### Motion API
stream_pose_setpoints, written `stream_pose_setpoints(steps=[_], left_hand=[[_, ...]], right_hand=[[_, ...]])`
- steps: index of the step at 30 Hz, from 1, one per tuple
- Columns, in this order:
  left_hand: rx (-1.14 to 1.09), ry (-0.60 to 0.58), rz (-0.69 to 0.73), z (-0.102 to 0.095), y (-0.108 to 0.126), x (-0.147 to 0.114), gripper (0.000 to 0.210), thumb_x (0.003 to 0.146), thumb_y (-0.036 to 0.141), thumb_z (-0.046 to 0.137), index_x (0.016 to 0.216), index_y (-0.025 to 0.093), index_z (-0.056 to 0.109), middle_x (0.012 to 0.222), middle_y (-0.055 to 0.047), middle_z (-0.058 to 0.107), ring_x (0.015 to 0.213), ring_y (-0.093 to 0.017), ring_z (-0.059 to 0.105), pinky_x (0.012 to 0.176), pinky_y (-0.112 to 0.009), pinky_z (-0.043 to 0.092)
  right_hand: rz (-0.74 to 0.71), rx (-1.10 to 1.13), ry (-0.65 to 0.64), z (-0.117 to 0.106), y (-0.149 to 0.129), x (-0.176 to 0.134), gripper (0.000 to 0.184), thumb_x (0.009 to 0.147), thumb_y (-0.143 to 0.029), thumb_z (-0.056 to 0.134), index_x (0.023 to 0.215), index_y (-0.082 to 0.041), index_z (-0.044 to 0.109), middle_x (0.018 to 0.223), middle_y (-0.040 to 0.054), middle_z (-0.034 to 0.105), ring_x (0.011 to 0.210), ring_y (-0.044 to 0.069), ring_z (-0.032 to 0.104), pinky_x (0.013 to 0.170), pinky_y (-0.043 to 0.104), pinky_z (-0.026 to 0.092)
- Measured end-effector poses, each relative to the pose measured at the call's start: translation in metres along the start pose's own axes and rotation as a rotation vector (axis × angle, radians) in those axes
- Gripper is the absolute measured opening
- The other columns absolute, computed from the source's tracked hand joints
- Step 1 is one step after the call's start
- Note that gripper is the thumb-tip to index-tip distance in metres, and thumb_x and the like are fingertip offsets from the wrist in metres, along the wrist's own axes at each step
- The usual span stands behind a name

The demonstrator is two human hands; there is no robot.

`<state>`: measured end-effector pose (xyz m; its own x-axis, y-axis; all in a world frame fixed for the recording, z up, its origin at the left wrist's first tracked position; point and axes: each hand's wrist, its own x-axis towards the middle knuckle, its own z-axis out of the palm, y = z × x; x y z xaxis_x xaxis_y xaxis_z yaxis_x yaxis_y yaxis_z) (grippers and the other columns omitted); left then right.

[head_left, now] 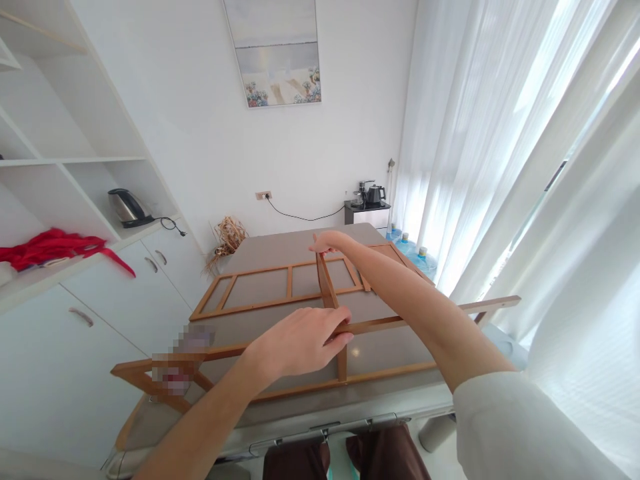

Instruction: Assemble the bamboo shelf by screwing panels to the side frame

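Note:
A brown wooden frame (385, 369) stands on edge along the near side of the grey-topped table (273, 250). My left hand (300, 340) is closed round its upper rail (375, 325), near the middle, where the near end of a wooden crosspiece (326, 283) meets it. Farther out, my right hand (330, 241) grips the far end of that crosspiece, which points away from me. Beyond it, a second slatted wooden frame (260, 272) lies flat on the table. My fingers hide the joint itself. A blurred patch covers something at the left end of the near frame.
White cabinets and shelves line the left, with a kettle (129, 207) and red cloth (57, 247). Dried stalks (230, 235) stand by the far left corner. A small cabinet (367, 215) holds a black kettle (375, 194). Water bottles (423, 257) and curtains (450, 120) are at right.

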<state>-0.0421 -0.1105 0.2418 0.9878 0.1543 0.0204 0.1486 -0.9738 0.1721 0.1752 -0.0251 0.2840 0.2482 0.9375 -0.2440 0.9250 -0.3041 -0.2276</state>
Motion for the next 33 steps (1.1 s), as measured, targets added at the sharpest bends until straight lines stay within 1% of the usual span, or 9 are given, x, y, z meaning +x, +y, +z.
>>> stream_pose_setpoints(steps=[4,9,12,15,18,21,27,29,33], left_hand=[[-0.069,0.021,-0.002,0.004,0.001,-0.001,0.029,0.101,0.039,0.034,0.104,0.024,0.058,0.092,-0.001,0.069,0.079,-0.019,0.065,0.066,-0.028,0.042],[-0.097,0.025,-0.027,0.008,0.0,0.0,0.031,0.102,0.04,0.033,0.111,0.025,0.059,0.099,-0.002,0.07,0.085,-0.019,0.066,0.071,-0.028,0.044],[-0.115,0.024,-0.031,0.01,0.0,0.001,0.034,0.103,0.042,0.03,0.11,0.026,0.059,0.099,-0.002,0.069,0.085,-0.019,0.066,0.074,-0.028,0.045],[-0.086,0.033,-0.025,0.013,0.001,0.001,0.035,0.103,0.043,0.029,0.109,0.027,0.059,0.098,-0.001,0.068,0.083,-0.018,0.066,0.074,-0.028,0.045],[-0.012,0.055,-0.03,0.017,0.003,-0.001,0.038,0.103,0.044,0.027,0.109,0.026,0.06,0.092,-0.002,0.067,0.079,-0.019,0.067,0.07,-0.027,0.045],[0.024,0.066,-0.053,0.021,0.005,-0.002,0.04,0.103,0.044,0.026,0.109,0.026,0.061,0.09,-0.002,0.067,0.077,-0.02,0.067,0.067,-0.028,0.044],[-0.042,0.058,-0.108,0.017,0.007,-0.003,0.034,0.102,0.044,0.032,0.106,0.028,0.061,0.09,0.0,0.068,0.079,-0.018,0.066,0.066,-0.026,0.042],[-0.062,0.044,-0.119,0.014,0.007,-0.003,0.03,0.102,0.043,0.034,0.105,0.029,0.061,0.088,0.002,0.068,0.076,-0.017,0.065,0.065,-0.025,0.04],[-0.086,0.033,-0.142,0.011,0.008,-0.003,0.025,0.1,0.043,0.038,0.105,0.03,0.06,0.087,0.004,0.069,0.077,-0.017,0.064,0.065,-0.025,0.039]], right_hand=[[0.065,-0.047,0.154,-0.026,0.011,-0.038,0.046,0.093,-0.054,0.053,0.092,-0.009,0.063,0.083,0.0103,0.063,0.078,0.022,0.061,0.067,0.033,0.045],[-0.021,-0.048,0.417,-0.051,0.05,-0.144,0.036,0.092,-0.054,0.053,0.097,-0.02,0.062,0.082,0.0042,0.059,0.074,0.017,0.055,0.063,0.027,0.037],[0.076,0.028,0.487,-0.051,0.099,-0.212,0.04,0.09,-0.062,0.05,0.099,-0.025,0.065,0.074,0.0012,0.053,0.063,0.013,0.05,0.057,0.027,0.035],[0.252,0.112,0.568,-0.033,0.173,-0.247,0.045,0.089,-0.067,0.047,0.099,-0.027,0.066,0.072,0.0016,0.052,0.058,0.014,0.045,0.054,0.03,0.034],[0.431,0.228,0.477,0.006,0.248,-0.243,0.037,0.084,-0.061,0.057,0.092,-0.026,0.067,0.074,0.0032,0.055,0.063,0.017,0.049,0.059,0.032,0.038],[0.431,0.312,0.352,0.059,0.292,-0.216,0.029,0.082,-0.052,0.061,0.085,-0.023,0.068,0.075,0.0046,0.058,0.068,0.019,0.054,0.062,0.032,0.041],[0.315,0.41,0.156,0.152,0.297,-0.153,0.014,0.071,-0.034,0.074,0.069,-0.023,0.066,0.069,0.0039,0.061,0.07,0.021,0.059,0.062,0.031,0.042],[0.267,0.419,0.112,0.17,0.296,-0.136,0.009,0.07,-0.028,0.072,0.072,-0.023,0.066,0.071,0.0037,0.062,0.071,0.021,0.06,0.064,0.03,0.042],[0.224,0.413,0.07,0.19,0.305,-0.113,0.016,0.066,-0.022,0.072,0.08,-0.024,0.065,0.074,0.003,0.063,0.071,0.02,0.059,0.064,0.031,0.042]])
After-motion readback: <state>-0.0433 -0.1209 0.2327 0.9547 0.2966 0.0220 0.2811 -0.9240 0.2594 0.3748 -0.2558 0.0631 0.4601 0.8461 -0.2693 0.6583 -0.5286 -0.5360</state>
